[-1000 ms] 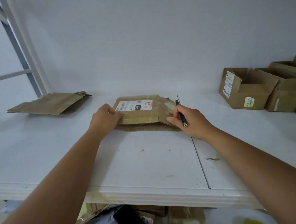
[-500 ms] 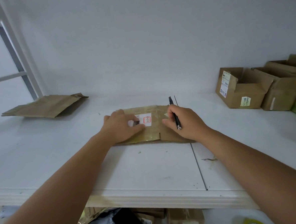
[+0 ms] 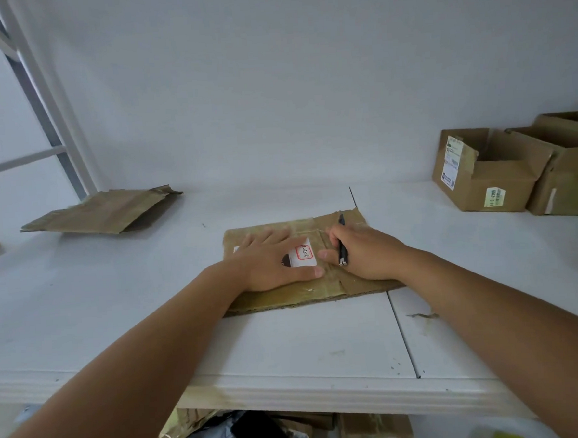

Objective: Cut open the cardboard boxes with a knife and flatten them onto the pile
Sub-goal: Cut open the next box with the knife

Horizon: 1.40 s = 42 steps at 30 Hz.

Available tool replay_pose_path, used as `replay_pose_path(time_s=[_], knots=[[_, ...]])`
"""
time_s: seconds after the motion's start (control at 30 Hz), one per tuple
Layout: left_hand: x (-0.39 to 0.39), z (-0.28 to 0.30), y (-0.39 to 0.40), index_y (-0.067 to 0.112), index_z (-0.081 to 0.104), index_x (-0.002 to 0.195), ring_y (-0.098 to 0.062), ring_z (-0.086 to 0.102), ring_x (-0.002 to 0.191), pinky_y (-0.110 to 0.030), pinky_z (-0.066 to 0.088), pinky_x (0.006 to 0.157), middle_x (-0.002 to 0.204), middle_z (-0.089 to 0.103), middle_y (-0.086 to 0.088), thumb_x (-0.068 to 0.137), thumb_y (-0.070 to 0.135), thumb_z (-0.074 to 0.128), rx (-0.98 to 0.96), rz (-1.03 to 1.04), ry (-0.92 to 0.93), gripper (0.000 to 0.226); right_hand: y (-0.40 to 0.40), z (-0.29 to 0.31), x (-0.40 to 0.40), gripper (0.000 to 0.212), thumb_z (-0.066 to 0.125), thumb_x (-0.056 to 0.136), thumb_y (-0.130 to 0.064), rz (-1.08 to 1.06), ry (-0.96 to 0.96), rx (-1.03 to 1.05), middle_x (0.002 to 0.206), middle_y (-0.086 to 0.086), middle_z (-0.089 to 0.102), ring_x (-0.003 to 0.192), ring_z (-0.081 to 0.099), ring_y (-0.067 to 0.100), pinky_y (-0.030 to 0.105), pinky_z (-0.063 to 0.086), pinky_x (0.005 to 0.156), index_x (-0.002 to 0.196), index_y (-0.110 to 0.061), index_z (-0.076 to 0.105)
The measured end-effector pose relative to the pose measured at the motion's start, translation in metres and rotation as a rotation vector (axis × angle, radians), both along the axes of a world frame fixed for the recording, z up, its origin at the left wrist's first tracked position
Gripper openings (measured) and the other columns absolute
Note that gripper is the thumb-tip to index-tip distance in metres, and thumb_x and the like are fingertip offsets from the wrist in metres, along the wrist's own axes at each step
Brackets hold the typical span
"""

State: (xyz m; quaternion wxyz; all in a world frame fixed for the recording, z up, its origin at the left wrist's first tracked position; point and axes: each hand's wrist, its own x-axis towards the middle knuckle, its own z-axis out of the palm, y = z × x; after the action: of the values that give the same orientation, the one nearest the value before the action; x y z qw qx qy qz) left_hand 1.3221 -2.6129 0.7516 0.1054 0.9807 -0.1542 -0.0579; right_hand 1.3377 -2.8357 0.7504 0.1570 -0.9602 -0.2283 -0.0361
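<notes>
Left hand [image 3: 272, 260] hides most of label [image 3: 305, 255]; rightmost box [image 3: 572, 167] cut by edge.

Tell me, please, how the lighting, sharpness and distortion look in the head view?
Head view: soft, even light, faint shadows only; wide-angle bending curves the table edge; flattened box and both hands, left and right, are fairly sharp; clutter below the table is blurred.

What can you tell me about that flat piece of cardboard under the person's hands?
The flattened box is brown corrugated cardboard, lying flat on the white table near its middle. Glossy clear tape runs across it, and a white label with red-outlined handwriting sits on top. Its near edge looks rough and frayed. The left hand presses on it with straight fingers, partly covering the label. The right hand rests on its right part while gripping a dark knife.
</notes>
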Motion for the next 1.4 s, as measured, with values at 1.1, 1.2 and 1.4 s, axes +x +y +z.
replay_pose_path(time_s=[1.1, 1.2, 1.4], knots=[[-0.043, 0.028, 0.048, 0.035, 0.021, 0.156, -0.015, 0.037, 0.14, -0.031, 0.034, 0.111, 0.157, 0.027, -0.002, 0.081, 0.039, 0.081, -0.635, 0.388, 0.023, 0.096, 0.002, 0.004, -0.014, 0.042, 0.057, 0.088, -0.06, -0.126, -0.087, 0.25, 0.097, -0.011, 0.056, 0.089, 0.056, 0.015, 0.034, 0.046, 0.074, 0.097, -0.021, 0.046], [-0.05, 0.029, 0.059, 0.036, 0.029, 0.153, -0.023, 0.051, 0.123, -0.033, 0.045, 0.098, 0.139, 0.046, -0.003, 0.091, 0.01, 0.071, -0.974, 0.52, 0.086, 0.08, 0.009, 0.003, -0.017, 0.044, 0.06, 0.086, -0.061, -0.094, -0.09, 0.183, 0.099, -0.008, 0.056, 0.089, 0.055, 0.014, 0.033, 0.045, 0.072, 0.096, -0.021, 0.046], [-0.074, 0.027, 0.09, 0.012, 0.063, 0.126, -0.019, 0.07, 0.096, -0.03, 0.058, 0.083, 0.103, 0.074, -0.006, 0.098, -0.002, 0.054, -1.319, 0.512, 0.221, 0.032, 0.032, 0.011, -0.023, 0.053, 0.061, 0.079, -0.07, -0.138, -0.078, 0.205, 0.089, -0.003, 0.06, 0.081, 0.057, 0.015, 0.032, 0.046, 0.069, 0.091, -0.021, 0.042]])
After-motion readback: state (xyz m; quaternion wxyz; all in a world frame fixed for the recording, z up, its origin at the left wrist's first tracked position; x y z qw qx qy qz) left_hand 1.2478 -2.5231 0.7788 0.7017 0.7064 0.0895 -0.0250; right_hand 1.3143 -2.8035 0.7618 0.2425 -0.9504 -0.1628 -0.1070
